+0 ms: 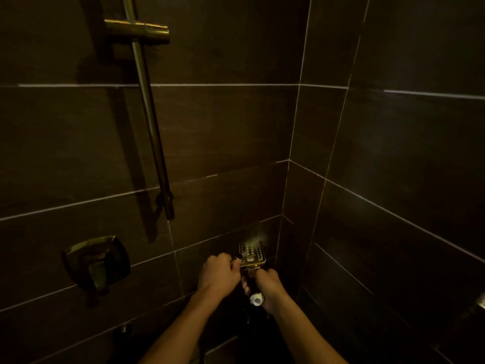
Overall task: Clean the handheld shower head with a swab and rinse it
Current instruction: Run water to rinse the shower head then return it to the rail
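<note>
The handheld shower head [251,254] is square and metallic, its perforated face turned up toward me, low in the corner of a dark tiled shower. My right hand [270,283] is closed around its handle, whose round white end [256,300] sticks out below my fingers. My left hand [219,275] is at the head's left edge, fingers pinched on something small and thin that I take for the swab; it is too dark to make out clearly. A faint spray or mist rises above the head.
A brass slide rail [149,114] with an empty holder bracket [137,30] runs down the wall at upper left. A square mixer valve handle [97,264] sits at lower left. Dark tiled walls meet in a corner [291,153] right behind the head.
</note>
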### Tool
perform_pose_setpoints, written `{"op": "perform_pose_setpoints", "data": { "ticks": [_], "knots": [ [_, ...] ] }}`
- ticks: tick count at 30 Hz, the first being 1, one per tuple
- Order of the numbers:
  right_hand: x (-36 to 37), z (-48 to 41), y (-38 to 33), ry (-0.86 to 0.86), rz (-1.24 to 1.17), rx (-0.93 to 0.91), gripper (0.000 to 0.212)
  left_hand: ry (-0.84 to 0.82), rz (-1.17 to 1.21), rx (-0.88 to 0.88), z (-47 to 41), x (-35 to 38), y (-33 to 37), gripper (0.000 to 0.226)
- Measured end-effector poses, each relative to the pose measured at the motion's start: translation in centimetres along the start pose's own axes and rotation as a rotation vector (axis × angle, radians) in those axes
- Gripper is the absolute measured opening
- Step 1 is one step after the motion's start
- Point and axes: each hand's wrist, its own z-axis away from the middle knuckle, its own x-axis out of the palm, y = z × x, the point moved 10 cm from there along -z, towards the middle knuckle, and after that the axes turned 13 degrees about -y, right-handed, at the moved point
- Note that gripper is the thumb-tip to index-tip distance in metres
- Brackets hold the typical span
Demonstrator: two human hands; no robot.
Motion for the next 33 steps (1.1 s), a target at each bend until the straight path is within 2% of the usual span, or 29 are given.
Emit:
{"op": "perform_pose_setpoints", "data": {
  "ticks": [9, 20, 26, 33],
  "knots": [
    [1.8, -1.1, 0.4, 0.005, -0.044, 0.019, 0.019, 0.012, 0.084, 0.021, 0.3, -1.0, -3.2, 0.028],
    [5.2, -2.8, 0.0, 0.05, 0.051, 0.008, 0.022, 0.055, 0.004, -0.02, 0.0, -2.1, -6.3, 0.029],
    [6.7, -3.4, -0.1, 0.038, 0.041, 0.004, 0.015, -0.006, 0.086, 0.008, -1.7, -2.3, -6.3, 0.028],
    [6.8, -4.2, -0.2, 0.038, -0.011, 0.005, 0.02, 0.08, -0.009, -0.121, -3.5, -4.0, -12.3, 0.035]
  ]
}}
